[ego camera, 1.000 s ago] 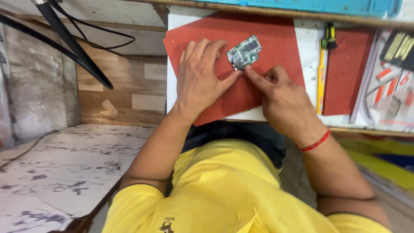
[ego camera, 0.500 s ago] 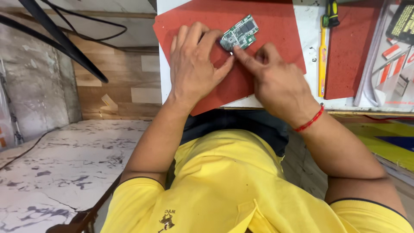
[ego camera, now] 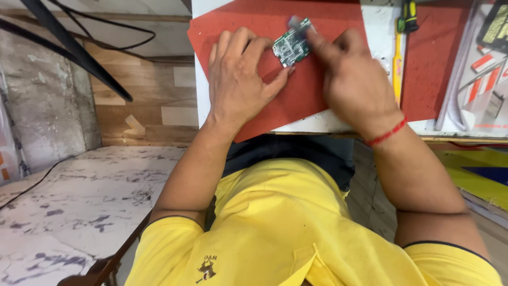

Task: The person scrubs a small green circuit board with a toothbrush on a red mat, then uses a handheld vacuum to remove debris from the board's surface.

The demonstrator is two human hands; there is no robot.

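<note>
One circuit board (ego camera: 291, 46), two red mats (ego camera: 296, 100), two hands (ego camera: 238, 85).
</note>
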